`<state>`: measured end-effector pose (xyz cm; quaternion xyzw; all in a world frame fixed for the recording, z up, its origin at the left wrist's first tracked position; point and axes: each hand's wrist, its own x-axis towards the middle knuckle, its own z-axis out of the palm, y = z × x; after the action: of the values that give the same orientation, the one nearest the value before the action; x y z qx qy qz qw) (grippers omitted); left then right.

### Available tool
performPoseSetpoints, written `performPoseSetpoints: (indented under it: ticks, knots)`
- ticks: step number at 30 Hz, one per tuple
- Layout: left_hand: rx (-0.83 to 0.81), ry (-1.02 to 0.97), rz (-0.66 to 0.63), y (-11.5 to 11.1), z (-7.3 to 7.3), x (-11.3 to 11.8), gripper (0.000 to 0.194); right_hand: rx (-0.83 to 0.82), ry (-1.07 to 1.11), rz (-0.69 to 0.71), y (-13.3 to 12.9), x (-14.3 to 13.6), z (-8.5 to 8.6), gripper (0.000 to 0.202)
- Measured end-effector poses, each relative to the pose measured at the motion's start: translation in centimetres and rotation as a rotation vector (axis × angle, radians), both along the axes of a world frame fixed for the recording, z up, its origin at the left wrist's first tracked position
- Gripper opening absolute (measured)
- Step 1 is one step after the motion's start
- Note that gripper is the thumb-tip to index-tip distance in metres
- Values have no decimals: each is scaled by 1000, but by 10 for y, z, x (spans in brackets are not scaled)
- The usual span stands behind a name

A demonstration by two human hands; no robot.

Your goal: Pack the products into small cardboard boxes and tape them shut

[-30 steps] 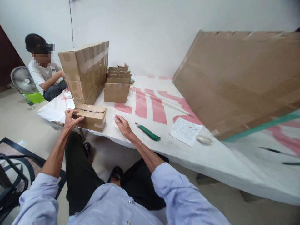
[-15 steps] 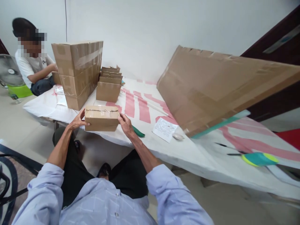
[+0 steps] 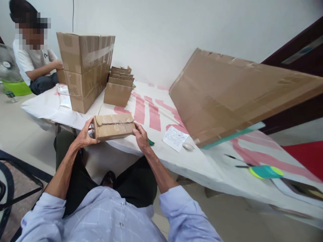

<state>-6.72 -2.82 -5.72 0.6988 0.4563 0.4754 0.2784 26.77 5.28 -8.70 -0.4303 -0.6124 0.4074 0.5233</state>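
A small brown cardboard box (image 3: 114, 127) is held between both hands over the near edge of the table (image 3: 161, 161). My left hand (image 3: 85, 135) grips its left end, thumb low and fingers up the side. At its right end, my right hand (image 3: 141, 135) holds the corner with the thumb on the near face. The top of the box faces me, with a ragged seam and clear tape across it. Beside my right hand lies a green object (image 3: 151, 142), mostly hidden.
Taped boxes (image 3: 83, 72) stand stacked at the left, with open cartons (image 3: 118, 93) beside them. A large cardboard sheet (image 3: 234, 94) leans at the right. Nearby lie a written paper (image 3: 175, 138) and a teal-yellow object (image 3: 266, 172). A person (image 3: 35, 62) sits far left.
Both hands have tilted the small box, so more of its taped top shows. It sits slightly further right in view, covering more of the green object. The camera view has shifted a little.
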Motion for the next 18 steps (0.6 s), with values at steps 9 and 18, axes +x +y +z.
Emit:
performPoseSetpoints:
  ticks: [9, 18]
  knots:
    - [102, 137, 15, -1, 11, 23, 147, -125, 71, -84, 15, 13, -12, 54]
    - [176, 0, -38, 11, 18, 51, 140, -167, 132, -97, 37, 27, -25, 53]
